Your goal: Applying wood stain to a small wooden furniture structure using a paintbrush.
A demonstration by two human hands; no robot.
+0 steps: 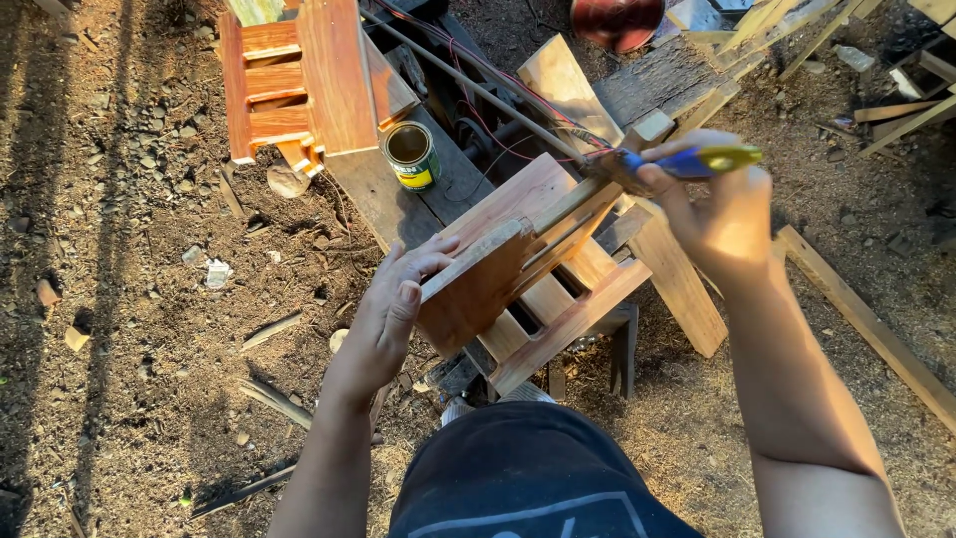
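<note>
Reddish-brown wooden frame (518, 269), a slatted piece that looks freshly coated, lies tilted across a bare wooden sawhorse (677, 284) at the middle of the head view, just in front of the person's dark shorts (528, 478).

The left hand (388, 309) lies on the frame's near left side, fingers spread and thumb pressed to the pale edge of the curved end panel (473, 261), steadying it rather than closing around it.

The right hand (722, 214) is raised over the frame's far right corner and is closed around a paintbrush (677, 161) with a blue and yellow handle. The dark bristles point left and sit at or just above the upper end of a slat; whether they touch the wood I cannot tell.

Behind the frame a dark plank (398, 189) carries an open tin can (410, 154) with a yellow and green label, brown liquid visible inside. At the plank's far left end stands a second slatted wooden piece (294, 80) in the same reddish tone, upright and well apart from the hands. A thin metal rod (468, 85) and red wires (498, 110) run diagonally behind the can.

Loose offcuts of pale timber (866, 319) lie on the dirt ground (129, 279) to the right, with small stones and wood chips scattered on the left.
</note>
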